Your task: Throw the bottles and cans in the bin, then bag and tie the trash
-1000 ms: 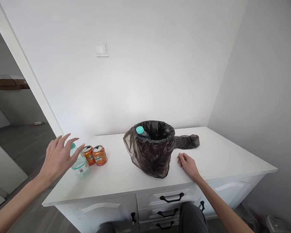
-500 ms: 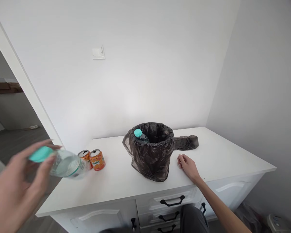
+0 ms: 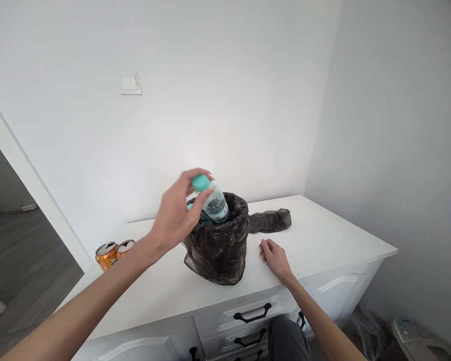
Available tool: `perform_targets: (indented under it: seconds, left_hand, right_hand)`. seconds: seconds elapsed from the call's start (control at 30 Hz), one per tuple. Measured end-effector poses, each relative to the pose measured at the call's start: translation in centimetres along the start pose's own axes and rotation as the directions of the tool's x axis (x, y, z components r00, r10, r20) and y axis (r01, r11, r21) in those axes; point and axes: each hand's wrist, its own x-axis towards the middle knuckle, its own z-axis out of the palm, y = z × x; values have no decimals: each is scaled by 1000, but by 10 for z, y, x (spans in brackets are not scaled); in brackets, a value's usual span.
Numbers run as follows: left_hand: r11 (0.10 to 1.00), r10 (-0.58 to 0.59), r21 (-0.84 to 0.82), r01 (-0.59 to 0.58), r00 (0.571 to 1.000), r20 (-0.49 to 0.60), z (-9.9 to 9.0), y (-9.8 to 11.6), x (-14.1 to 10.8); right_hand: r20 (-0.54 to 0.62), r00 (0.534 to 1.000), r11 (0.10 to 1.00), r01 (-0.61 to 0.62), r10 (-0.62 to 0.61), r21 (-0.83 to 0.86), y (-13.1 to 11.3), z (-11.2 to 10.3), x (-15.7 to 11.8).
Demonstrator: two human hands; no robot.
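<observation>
My left hand (image 3: 176, 210) is closed round the neck of a clear plastic bottle (image 3: 215, 204) with a turquoise cap. The bottle tilts down, its lower end inside the mouth of a bin lined with a black plastic bag (image 3: 218, 255). Another bottle (image 3: 205, 218) is in the bin, mostly hidden by my left hand and the bag's rim. My right hand (image 3: 275, 256) rests on the white countertop, right of the bin, with its fingers curled in and nothing seen in them.
Two opened orange drink cans, a left one (image 3: 105, 255) and a right one (image 3: 125, 246), stand at the counter's left, partly behind my left forearm. A loose tail of the black bag (image 3: 271, 221) lies right of the bin. Drawers with black handles (image 3: 252, 314) are below.
My left hand has carried the bottle from the far left, past the cans, to the bin's mouth. My view has turned slightly. My right hand stays resting on the counter.
</observation>
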Motion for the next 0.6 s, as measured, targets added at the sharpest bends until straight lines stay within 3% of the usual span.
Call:
perform_targets:
  seconds: [0.07, 0.13, 0.2, 0.23, 0.3, 0.4, 0.5, 0.6]
  left_hand:
    - [997, -63, 48, 55, 981, 185, 11, -16, -5]
    - [989, -97, 139, 51, 930, 355, 17, -27, -11]
    - [982, -82, 189, -6, 887, 454, 18, -32, -14]
    - [981, -55, 191, -38, 889, 456, 17, -33, -15]
    - [978, 4, 193, -80, 931, 364, 10, -33, -16]
    - [963, 13, 269, -29, 998, 61, -15, -40, -22]
    - [900, -89, 409, 148, 983, -160, -53, -67, -39]
    - [779, -239, 546, 309, 951, -198, -93, -111, -69]
  right_hand:
    - [4, 1000, 1000, 2, -2, -3, -1, -1, 1]
    - [12, 1000, 1000, -3, 3, -9, -1, -1, 1]
    - [13, 1000, 1000, -8, 8, -11, -2, -1, 1]
    - [13, 1000, 1000, -9, 9, -9, -3, -1, 1]
    - [13, 1000, 1000, -11, 11, -3, -4, -1, 0]
    - [18, 1000, 1000, -17, 17, -3, -5, -1, -1]
    - [23, 1000, 1000, -19, 19, -7, -5, -1, -3]
    - [29, 999, 1000, -20, 21, -10, -2, -1, -3]
